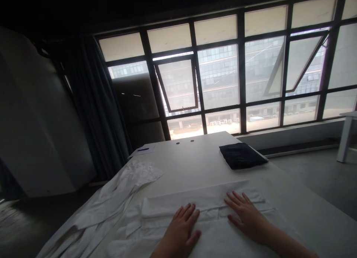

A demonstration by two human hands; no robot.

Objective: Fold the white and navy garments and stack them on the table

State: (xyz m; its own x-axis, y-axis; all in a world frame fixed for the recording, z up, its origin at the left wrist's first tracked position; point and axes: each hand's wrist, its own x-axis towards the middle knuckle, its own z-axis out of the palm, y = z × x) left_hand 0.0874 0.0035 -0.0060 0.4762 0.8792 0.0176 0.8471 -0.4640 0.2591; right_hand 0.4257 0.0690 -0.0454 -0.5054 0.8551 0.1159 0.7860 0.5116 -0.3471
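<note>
A white cloth garment (206,193) lies spread on the table in front of me, with a folded band running across its far part. Flat on its near left-middle rests my left hand (182,228), fingers stretched out and pointing away from me. My right hand (245,215) lies on the garment's right part, its fingers spread near the folded band. Neither hand grips anything. Which kind of garment it is I cannot tell. Another heap of crumpled white cloth (111,202) lies along the table's left side.
On the white table (192,157), a folded dark garment (241,155) lies at the far right. A paper with a pen (143,150) is at the far left corner. Behind stand windows and a dark curtain (95,109). A white stool or table (346,135) stands right.
</note>
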